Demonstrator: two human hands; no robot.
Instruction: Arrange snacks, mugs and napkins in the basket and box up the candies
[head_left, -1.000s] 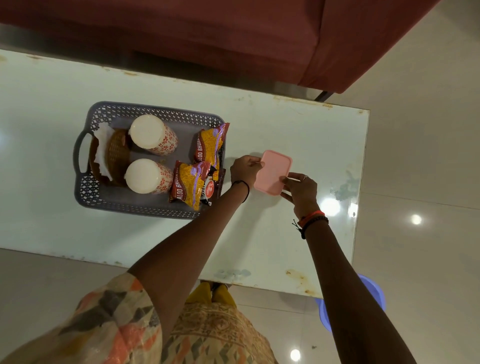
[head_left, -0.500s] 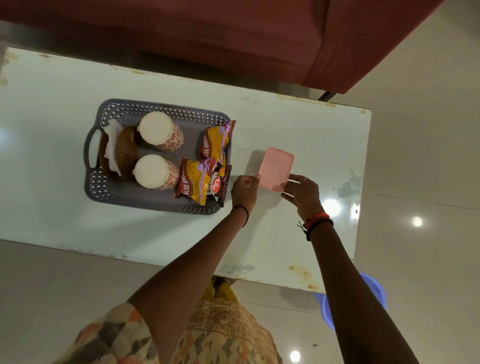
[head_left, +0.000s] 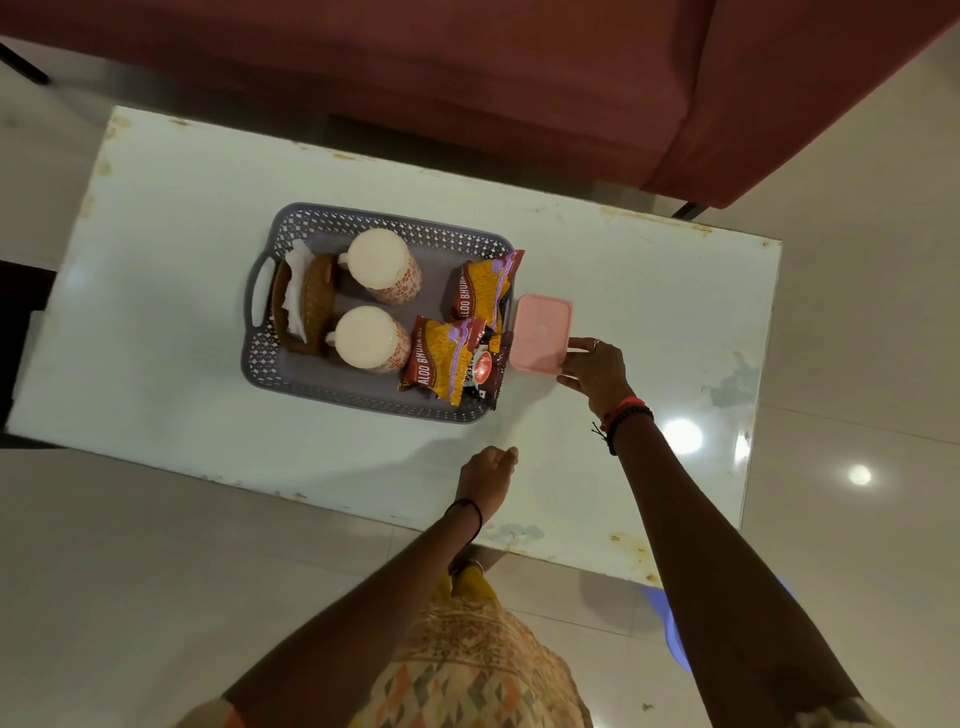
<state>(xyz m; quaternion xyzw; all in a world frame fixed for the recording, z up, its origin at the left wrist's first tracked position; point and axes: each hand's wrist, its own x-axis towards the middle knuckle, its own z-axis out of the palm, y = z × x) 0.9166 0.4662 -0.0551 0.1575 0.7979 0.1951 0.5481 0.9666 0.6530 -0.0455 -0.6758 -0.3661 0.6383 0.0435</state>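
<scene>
A grey perforated basket stands on the white table. It holds two patterned mugs, a brown napkin holder with white napkins at its left end, and several yellow-and-maroon snack packets at its right end. A closed pink candy box lies on the table against the basket's right side. My right hand touches the box's near right corner with its fingertips. My left hand hovers over the table's front part, holding nothing, fingers loosely curled.
A dark red sofa runs along the far side of the table. A blue plastic stool shows under the table's near right corner. Glossy tiled floor surrounds the table.
My left hand has let go of the pink box and drawn back toward me. The box now sits against the basket's right side, with only my right hand on it.
</scene>
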